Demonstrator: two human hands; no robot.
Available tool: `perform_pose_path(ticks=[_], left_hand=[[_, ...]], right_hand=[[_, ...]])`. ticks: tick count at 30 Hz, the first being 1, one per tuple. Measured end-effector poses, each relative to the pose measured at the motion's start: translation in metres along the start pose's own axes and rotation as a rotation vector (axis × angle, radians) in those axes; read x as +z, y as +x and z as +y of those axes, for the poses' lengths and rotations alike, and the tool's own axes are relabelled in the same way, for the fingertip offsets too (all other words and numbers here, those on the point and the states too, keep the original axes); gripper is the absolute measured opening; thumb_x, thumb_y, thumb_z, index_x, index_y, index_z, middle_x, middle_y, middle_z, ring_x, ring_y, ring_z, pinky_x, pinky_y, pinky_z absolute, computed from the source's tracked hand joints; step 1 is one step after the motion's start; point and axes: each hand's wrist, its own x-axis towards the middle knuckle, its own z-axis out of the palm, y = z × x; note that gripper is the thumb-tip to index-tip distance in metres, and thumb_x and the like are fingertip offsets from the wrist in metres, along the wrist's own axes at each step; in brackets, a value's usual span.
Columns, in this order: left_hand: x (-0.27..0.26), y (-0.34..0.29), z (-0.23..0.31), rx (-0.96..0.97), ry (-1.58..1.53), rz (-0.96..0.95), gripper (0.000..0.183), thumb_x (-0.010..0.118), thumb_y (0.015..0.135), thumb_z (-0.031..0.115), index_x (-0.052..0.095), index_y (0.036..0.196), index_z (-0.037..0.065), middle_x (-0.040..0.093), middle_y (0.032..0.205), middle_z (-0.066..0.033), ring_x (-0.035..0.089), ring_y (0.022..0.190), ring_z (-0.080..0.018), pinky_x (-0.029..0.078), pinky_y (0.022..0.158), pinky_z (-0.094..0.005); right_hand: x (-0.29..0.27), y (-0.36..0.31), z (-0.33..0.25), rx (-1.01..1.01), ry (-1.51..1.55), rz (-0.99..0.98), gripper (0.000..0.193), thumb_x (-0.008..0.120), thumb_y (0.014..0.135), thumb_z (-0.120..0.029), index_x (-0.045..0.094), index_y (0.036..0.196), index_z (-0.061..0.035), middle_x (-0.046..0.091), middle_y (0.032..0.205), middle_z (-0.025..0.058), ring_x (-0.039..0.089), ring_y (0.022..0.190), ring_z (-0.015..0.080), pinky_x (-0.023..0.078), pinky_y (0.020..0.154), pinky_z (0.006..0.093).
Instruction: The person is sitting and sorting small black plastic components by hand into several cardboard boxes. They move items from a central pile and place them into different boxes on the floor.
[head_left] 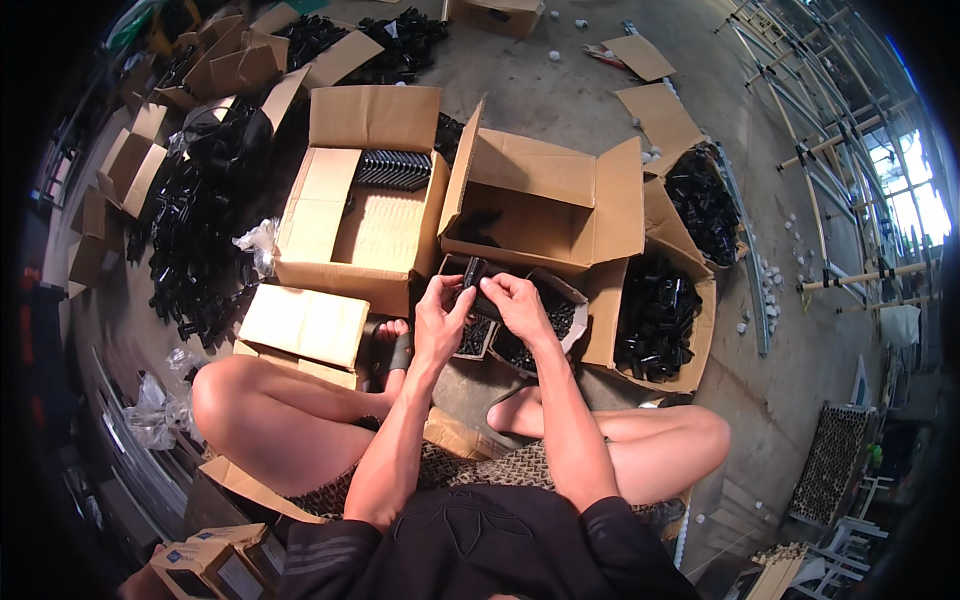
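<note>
— Black, glossy, narrow. Held how?
— Clamped between thumb and fingers of the left hand, pinched along the other side by the right hand. Too shadowed at the fingertips to rule out some smaller part there.
— Why both hands on one black piece?
— Probably to steady it, raised in front of the body, plain to the eye.
— And below?
— Right beneath, small boxes of small dark parts, likely placed just beyond the right foot for a short reach.
— Farther out?
— To the right, near the knee, a brown carton heaped with loose black pieces. Straight ahead, an open carton, flaps spread, seemingly for easy access. Just left of that, a third carton with black parts packed in a close row, perhaps to save room.
— Far left?
— Piled loosely on the floor, a dark heap.
</note>
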Motion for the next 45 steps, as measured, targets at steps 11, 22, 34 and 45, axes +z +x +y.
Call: perform_pose_path(ticks=[11,22,34,45], left_hand=[[-0.027,0.004,0.007,-0.150,0.389,-0.145,0.060,0.070,0.088,0.037,0.050,0.128,-0.002,0.067,0.100,-0.0245,0.068,0.091,-0.0346,0.054,0.081,-0.0405],[-0.070,0.005,0.035,0.005,0.734,-0.042,0.035,0.071,0.080,0.025,0.064,0.106,0.004,0.068,0.097,-0.0186,0.066,0.096,-0.0362,0.052,0.086,-0.0464],[-0.001,-0.005,-0.028,-0.205,1.315,0.332,0.010,0.062,0.077,0.013,0.057,0.068,0.013,0.054,0.069,-0.0040,0.055,0.071,-0.0159,0.043,0.066,-0.0325],[0.005,-0.008,-0.061,0.234,1.056,0.562,0.010,0.062,0.070,0.014,0.061,0.062,0.010,0.059,0.062,-0.0096,0.060,0.062,-0.0231,0.042,0.056,-0.0376]], right_hand=[[-0.006,-0.008,-0.024,0.180,0.083,-0.258,0.025,0.067,0.093,-0.030,0.067,0.092,-0.0053,0.059,0.063,-0.0018,0.052,0.048,0.0041,0.039,0.042,0.0199],[0.035,0.027,0.015,0.195,0.030,-0.443,0.025,0.071,0.087,-0.025,0.068,0.101,-0.0038,0.068,0.085,0.0092,0.065,0.074,0.0185,0.051,0.064,0.0302],[0.071,0.030,0.141,-0.308,-0.859,-0.361,0.034,0.077,0.075,-0.016,0.068,0.103,0.0017,0.072,0.088,0.0180,0.069,0.077,0.0340,0.054,0.073,0.0429],[0.054,0.029,0.142,-0.247,-1.089,-0.408,0.028,0.074,0.078,-0.010,0.067,0.102,0.0040,0.070,0.079,0.0136,0.067,0.069,0.0258,0.053,0.065,0.0369]])
